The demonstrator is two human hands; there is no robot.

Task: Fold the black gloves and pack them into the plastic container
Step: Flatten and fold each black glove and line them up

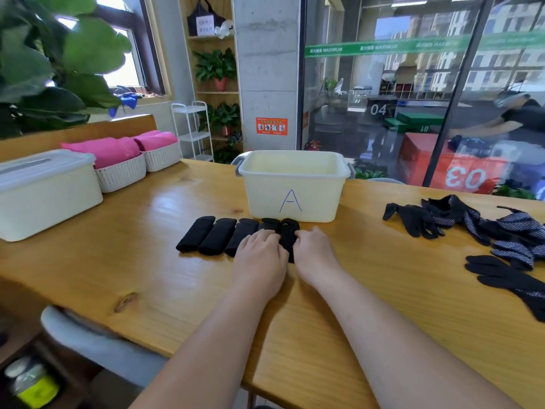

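Status: folding is partway done, packing not started.

- Five folded bundles [218,236] of black gloves lie side by side in a row on the table [132,261], just in front of the plastic container [265,196] marked "A".
- What shows of the container's inside looks bare; its floor is hidden by the front wall, so I cannot confirm that it holds nothing.
- The left hand [259,258] lies over the fourth bundle, fingers bent and closed against the left side of the fifth bundle [288,234].
- The right hand [314,255] has its fingers curled in against the right side of the same bundle. The bundle is held between the two hands, narrow grip, resting on the table.
- Loose gloves [472,228] lie in a heap, unfolded, well off to the right, some plain black, some with a dotted face.

Judgement: the fifth bundle is being finished or squared up. Left to do: fold the heap, then move all the bundles into the container.
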